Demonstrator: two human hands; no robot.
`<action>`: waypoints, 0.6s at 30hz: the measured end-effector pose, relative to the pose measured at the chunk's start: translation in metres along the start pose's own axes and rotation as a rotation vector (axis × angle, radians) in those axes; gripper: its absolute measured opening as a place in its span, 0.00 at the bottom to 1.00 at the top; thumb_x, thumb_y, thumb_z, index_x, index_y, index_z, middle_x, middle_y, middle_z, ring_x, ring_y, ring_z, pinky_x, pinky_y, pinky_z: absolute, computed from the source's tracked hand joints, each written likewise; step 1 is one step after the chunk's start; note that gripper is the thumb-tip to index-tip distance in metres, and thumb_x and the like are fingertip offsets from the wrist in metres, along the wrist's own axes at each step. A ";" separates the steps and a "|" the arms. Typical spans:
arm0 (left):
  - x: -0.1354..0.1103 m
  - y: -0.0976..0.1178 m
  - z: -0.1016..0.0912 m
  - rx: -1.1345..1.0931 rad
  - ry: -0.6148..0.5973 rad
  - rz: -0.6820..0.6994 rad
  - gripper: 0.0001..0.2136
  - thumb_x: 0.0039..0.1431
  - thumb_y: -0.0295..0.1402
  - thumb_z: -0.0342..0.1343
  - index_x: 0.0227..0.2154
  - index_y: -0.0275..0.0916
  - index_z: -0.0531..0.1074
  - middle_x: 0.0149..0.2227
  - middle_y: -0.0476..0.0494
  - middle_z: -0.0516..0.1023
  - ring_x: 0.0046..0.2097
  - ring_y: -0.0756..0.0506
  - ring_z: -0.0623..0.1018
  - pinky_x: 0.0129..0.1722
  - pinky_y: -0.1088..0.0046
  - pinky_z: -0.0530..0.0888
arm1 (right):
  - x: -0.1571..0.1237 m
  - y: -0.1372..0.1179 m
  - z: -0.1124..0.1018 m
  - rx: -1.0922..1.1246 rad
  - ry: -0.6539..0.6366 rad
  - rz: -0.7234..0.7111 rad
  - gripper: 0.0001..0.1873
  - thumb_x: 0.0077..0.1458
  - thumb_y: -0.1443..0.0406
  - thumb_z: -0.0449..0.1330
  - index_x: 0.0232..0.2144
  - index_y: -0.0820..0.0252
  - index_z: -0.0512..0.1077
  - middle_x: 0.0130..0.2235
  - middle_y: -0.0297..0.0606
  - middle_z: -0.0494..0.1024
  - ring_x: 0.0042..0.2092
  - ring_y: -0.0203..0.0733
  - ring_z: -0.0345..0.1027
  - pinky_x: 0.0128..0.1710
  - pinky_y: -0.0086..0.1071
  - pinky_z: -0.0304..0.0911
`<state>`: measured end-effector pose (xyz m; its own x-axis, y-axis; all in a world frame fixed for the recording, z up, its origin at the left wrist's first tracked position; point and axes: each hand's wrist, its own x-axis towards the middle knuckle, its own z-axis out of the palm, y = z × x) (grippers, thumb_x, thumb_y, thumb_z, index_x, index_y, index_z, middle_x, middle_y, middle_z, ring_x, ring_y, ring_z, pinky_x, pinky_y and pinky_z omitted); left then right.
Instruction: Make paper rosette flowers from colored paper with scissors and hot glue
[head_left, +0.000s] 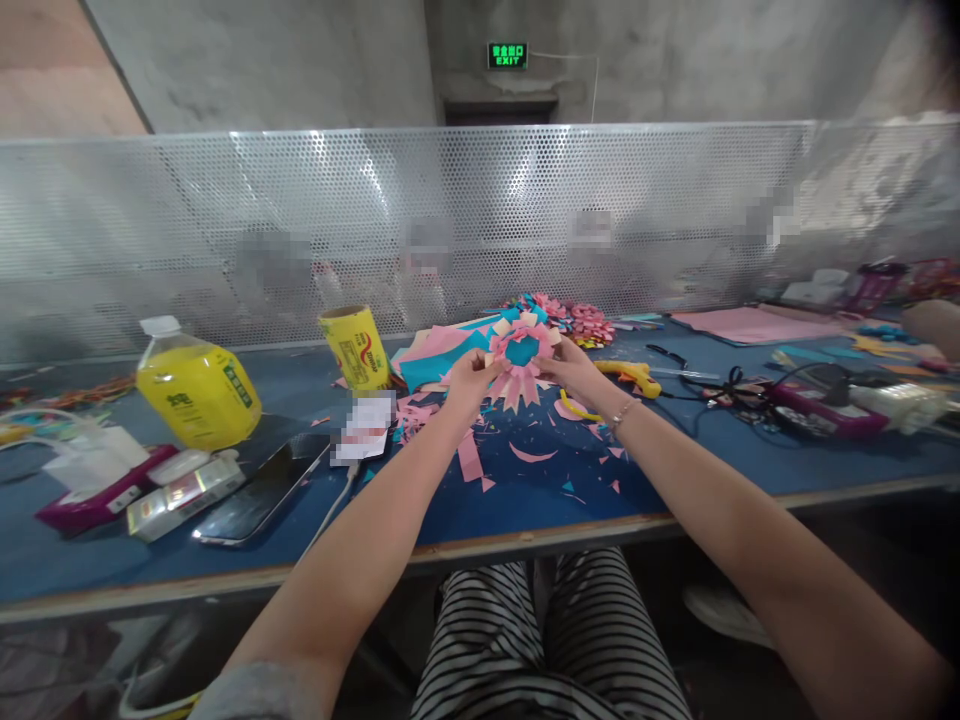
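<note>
A paper rosette (523, 352) with a blue centre, pink petals and pointed pink tails hangs between my two hands above the blue table. My left hand (472, 380) pinches its left edge, and my right hand (571, 366) grips the right edge. Just behind it lie blue and pink paper sheets (435, 355) and a heap of finished paper flowers (581, 322). A yellow glue gun (634, 376) rests close to my right hand. Pink paper scraps (471, 458) litter the table below.
On the left stand a bottle of yellow liquid (199, 395) and a yellow cardboard tube (356, 350). A smartphone (262, 490) and a silver box (186, 492) lie near the front edge. Cables and a purple tissue box (814, 408) sit at right. A perforated metal screen (480, 200) closes off the back.
</note>
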<state>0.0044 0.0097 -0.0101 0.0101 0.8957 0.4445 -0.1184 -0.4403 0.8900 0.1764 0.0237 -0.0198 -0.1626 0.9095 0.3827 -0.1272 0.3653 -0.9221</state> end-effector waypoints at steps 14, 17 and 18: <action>-0.005 0.006 0.006 -0.209 -0.057 -0.255 0.19 0.30 0.26 0.66 0.23 0.37 0.60 0.21 0.55 0.66 0.26 0.54 0.69 0.29 0.76 0.65 | -0.006 -0.015 0.000 0.076 0.011 0.012 0.27 0.32 0.58 0.69 0.36 0.54 0.63 0.32 0.32 0.73 0.31 0.35 0.67 0.29 0.30 0.63; -0.003 0.008 0.005 -0.254 -0.029 -0.191 0.13 0.34 0.25 0.61 0.25 0.38 0.63 0.26 0.52 0.70 0.29 0.54 0.70 0.31 0.76 0.66 | -0.004 -0.012 0.000 0.055 0.005 0.013 0.27 0.33 0.56 0.68 0.37 0.53 0.63 0.31 0.30 0.72 0.30 0.35 0.67 0.28 0.29 0.62; -0.003 0.009 0.005 -0.288 -0.038 -0.167 0.11 0.36 0.25 0.59 0.25 0.38 0.64 0.27 0.52 0.70 0.29 0.54 0.70 0.30 0.76 0.65 | -0.004 -0.011 -0.001 0.049 0.001 0.014 0.27 0.34 0.56 0.68 0.37 0.53 0.63 0.31 0.29 0.71 0.30 0.35 0.67 0.28 0.29 0.62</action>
<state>0.0085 0.0029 -0.0028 0.0895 0.9489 0.3027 -0.3872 -0.2468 0.8883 0.1791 0.0163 -0.0114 -0.1633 0.9148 0.3694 -0.1726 0.3421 -0.9237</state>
